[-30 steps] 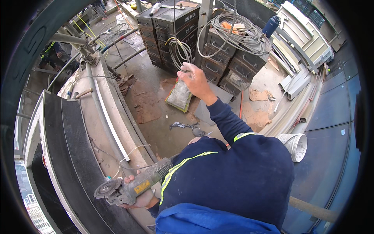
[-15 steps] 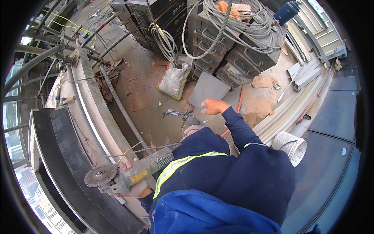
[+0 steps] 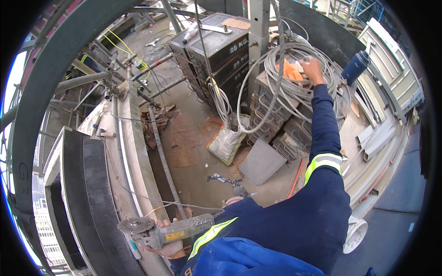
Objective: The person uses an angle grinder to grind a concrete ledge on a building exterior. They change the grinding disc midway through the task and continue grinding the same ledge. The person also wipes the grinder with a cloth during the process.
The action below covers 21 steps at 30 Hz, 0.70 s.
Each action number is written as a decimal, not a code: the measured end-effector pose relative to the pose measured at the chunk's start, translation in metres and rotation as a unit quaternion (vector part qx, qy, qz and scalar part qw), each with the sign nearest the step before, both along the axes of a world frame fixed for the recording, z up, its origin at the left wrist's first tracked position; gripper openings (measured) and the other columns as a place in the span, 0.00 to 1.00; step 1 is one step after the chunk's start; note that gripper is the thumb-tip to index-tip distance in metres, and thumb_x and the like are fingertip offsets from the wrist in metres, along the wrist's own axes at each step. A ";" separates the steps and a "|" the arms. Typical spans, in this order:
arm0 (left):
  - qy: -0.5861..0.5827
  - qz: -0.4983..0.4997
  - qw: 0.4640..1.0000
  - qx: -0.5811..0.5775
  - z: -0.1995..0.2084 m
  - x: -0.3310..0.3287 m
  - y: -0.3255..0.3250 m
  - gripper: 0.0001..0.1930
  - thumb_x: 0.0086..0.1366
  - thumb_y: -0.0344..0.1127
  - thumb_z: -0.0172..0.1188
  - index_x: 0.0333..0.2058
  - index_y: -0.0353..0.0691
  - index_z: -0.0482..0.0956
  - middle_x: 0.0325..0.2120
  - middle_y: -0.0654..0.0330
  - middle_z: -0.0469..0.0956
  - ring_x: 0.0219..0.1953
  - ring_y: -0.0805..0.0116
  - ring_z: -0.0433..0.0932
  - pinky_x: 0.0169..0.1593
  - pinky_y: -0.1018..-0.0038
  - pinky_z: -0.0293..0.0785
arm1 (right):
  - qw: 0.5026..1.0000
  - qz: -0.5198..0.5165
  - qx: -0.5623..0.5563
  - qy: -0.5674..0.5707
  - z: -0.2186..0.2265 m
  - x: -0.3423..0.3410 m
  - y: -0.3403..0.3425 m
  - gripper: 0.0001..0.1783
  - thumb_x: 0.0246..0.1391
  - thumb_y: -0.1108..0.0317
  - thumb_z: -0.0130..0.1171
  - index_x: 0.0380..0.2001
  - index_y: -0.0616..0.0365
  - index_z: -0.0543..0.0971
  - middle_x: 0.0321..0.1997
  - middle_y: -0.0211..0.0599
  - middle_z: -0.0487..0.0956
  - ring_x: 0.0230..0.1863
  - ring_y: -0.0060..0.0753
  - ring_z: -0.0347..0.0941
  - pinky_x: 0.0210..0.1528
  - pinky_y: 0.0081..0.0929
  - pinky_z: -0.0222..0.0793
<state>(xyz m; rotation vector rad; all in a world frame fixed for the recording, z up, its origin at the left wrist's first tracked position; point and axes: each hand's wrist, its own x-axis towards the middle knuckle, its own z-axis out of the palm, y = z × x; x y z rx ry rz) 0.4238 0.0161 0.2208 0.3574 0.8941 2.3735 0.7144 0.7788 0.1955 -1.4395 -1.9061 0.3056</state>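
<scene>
left grip [image 3: 166, 247] wrapped around a grey, cylindrical angle grinder [image 3: 188, 228], its round disc [image 3: 136, 224] pointing leftward, presumably for safety
right grip [image 3: 312, 69], now farther forward than 0.5 s ago, is at crumpled orange fabric [image 3: 291, 71] inside grey steel cable coils [image 3: 304, 48]; whether it grasps anything, i cannot tell.

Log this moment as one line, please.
left hand: holding angle grinder | right hand: beside orange item inside coiled cable | contact: unclear

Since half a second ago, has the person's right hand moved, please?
Yes: the right hand has moved forward, from near the grey panel to the coiled cable.
</scene>
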 end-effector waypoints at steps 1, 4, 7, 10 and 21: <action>0.001 0.012 1.000 0.010 0.000 -0.001 0.001 0.46 0.60 0.78 0.55 0.67 0.50 0.67 0.47 0.54 0.73 0.53 0.52 0.73 0.65 0.35 0.60 | 0.999 -0.032 -0.002 -0.023 -0.005 0.000 0.023 0.30 0.53 0.53 0.68 0.49 0.69 0.82 0.48 0.64 0.83 0.54 0.66 0.79 0.57 0.48 0.74; 0.027 0.049 0.998 0.018 -0.003 0.003 -0.008 0.47 0.61 0.78 0.54 0.66 0.47 0.67 0.47 0.53 0.74 0.53 0.50 0.74 0.65 0.35 0.61 | 0.987 -0.130 -0.086 -0.033 -0.016 -0.013 0.050 0.30 0.52 0.56 0.65 0.53 0.68 0.80 0.57 0.68 0.79 0.61 0.68 0.74 0.63 0.52 0.71; 0.024 0.136 0.990 -0.011 -0.022 0.005 -0.013 0.48 0.59 0.83 0.49 0.66 0.52 0.68 0.45 0.54 0.75 0.50 0.53 0.76 0.60 0.34 0.66 | 0.960 -0.199 -0.194 -0.045 -0.026 -0.025 0.044 0.23 0.54 0.61 0.63 0.53 0.58 0.83 0.58 0.60 0.81 0.62 0.63 0.76 0.63 0.55 0.71; 0.015 0.154 0.988 -0.031 -0.017 0.012 -0.003 0.49 0.59 0.85 0.47 0.66 0.53 0.69 0.45 0.55 0.75 0.49 0.53 0.76 0.60 0.34 0.67 | 0.952 -0.270 -0.130 -0.057 -0.042 -0.038 0.024 0.18 0.58 0.66 0.62 0.50 0.59 0.84 0.56 0.55 0.82 0.61 0.61 0.77 0.62 0.52 0.73; -0.026 0.017 0.999 0.035 0.006 0.010 0.027 0.50 0.56 0.82 0.54 0.62 0.43 0.72 0.47 0.50 0.76 0.54 0.48 0.75 0.68 0.38 0.64 | 0.977 -0.167 0.086 0.096 -0.063 0.053 0.130 0.32 0.57 0.61 0.59 0.62 0.69 0.75 0.57 0.59 0.82 0.59 0.58 0.79 0.60 0.43 0.73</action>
